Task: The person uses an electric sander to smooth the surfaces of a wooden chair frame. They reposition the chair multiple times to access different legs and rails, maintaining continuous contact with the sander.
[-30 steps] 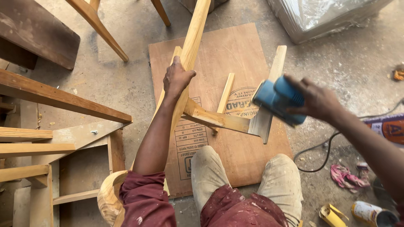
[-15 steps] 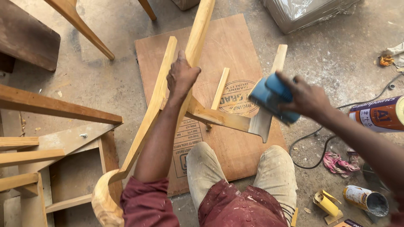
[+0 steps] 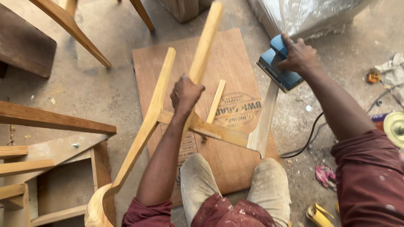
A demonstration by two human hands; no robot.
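While the left hand (image 3: pixel 185 93) keeps a closed grip on a leg of the wooden chair frame (image 3: pixel 155 113), the right hand (image 3: pixel 298 54) holds the blue sander (image 3: pixel 281 69). Both sit over the plywood sheet (image 3: pixel 229 50) on the floor, sander far right.

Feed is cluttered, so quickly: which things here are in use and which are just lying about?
In use:
left hand gripping the chair frame
right hand on the blue sander
plywood sheet underneath

Lying about:
loose wooden stick
pink rag
yellow tape roll
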